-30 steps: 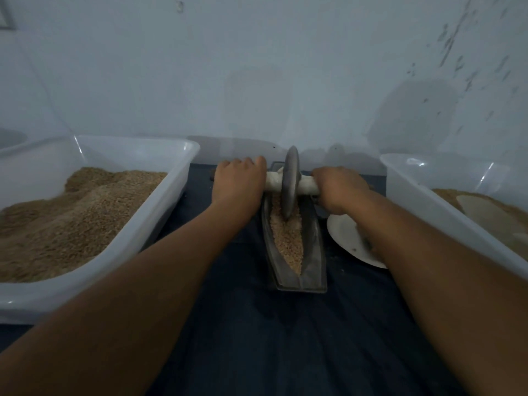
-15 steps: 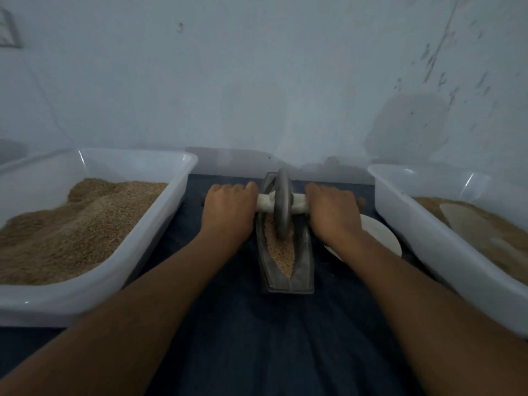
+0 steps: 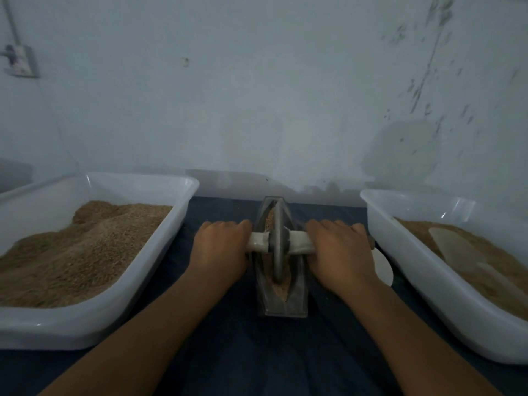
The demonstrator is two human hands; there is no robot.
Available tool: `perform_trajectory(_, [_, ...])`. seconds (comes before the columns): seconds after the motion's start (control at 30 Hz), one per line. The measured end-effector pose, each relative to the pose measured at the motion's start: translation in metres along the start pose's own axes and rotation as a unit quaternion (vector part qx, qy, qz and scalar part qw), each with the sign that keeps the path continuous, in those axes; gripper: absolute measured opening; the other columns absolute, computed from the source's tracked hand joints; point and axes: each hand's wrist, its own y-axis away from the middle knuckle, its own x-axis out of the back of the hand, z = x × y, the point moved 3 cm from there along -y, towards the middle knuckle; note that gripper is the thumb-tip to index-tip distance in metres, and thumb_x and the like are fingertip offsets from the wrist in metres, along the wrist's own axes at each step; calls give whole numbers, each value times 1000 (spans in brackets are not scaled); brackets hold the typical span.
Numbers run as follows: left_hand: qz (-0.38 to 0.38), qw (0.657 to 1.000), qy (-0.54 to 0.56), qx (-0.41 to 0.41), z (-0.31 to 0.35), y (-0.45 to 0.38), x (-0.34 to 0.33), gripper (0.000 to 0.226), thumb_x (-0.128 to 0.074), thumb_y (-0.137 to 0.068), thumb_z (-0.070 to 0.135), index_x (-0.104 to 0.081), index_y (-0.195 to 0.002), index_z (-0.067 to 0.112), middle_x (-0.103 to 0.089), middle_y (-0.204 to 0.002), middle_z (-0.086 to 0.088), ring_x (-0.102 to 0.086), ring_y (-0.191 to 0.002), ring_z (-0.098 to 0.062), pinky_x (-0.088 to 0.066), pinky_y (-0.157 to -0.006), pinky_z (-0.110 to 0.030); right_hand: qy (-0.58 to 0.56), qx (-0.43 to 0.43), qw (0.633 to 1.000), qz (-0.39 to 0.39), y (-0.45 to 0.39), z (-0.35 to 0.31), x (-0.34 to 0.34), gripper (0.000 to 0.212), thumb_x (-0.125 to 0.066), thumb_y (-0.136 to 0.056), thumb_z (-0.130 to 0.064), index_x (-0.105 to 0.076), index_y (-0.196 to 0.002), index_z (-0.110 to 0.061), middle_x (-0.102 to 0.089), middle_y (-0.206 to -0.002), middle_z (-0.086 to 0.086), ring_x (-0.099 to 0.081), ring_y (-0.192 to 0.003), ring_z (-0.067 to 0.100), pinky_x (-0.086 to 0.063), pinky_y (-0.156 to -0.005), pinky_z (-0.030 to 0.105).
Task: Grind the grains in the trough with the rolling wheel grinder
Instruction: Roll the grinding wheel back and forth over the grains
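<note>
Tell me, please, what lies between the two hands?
In the head view, the wheel on its handle, standing in the trough of grains.

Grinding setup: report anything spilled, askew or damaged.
Nothing stands out. The wheel sits upright in the trough, left hand and right hand on its handle. No grain shows on the dark cloth.
</note>
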Motion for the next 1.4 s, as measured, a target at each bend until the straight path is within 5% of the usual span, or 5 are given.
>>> perform_trajectory(0.5, [-49,998,40,20,4,16,21,29,-58,-88,41,-31,-88,30,-45,-81,9,-52,-78,-18,-30,-72,-34,-7,9,999,-31,5,6,3,19,-71,-79,-34,-57,-91,-32,-54,-80,-10,-53,-77,17,-23,-68,34])
perform_trajectory(0.6, [-32,999,25,19,5,15,19,32,-61,-86,39,-31,-89,29,-54,-87,7,-41,-72,-16,-29,-72,-34,-14,9,999,-29,4,8,-4,20,-71,-79,-33,-55,-91,-30,-52,-80,-10,-53,-75,19,-22,-67,34])
perform_trajectory(0.73, [-38,999,1,3,6,1,12,32,-66,-83,34,-39,-97,27,-60,-98,4,-58,-87,-19,-31,-72,-34,-12,2,999,-38,-1,10,-16,22,-67,-82,-32,-53,-99,-30,-57,-88,-8,-56,-81,19,-23,-68,34])
perform_trajectory(0.97, [-45,999,-15,7,4,-22,-8,34,-69,-83,26,-43,-106,24,-60,-104,0,-60,-93,-23,-32,-74,-35,-10,-26,998,-59,-24,12,-32,31,-65,-82,-30,-53,-111,-29,-61,-98,-4,-59,-88,23,-28,-68,36])
perform_trajectory(1.4, [-48,998,-45,10,0,-62,-26,26,-65,-89,18,-53,-112,16,-67,-100,-6,-66,-89,-29,-47,-72,-37,-45,-57,966,-247,-73,25,-49,34,-68,-81,-31,-57,-113,-32,-63,-115,2,-60,-102,27,-41,-71,35])
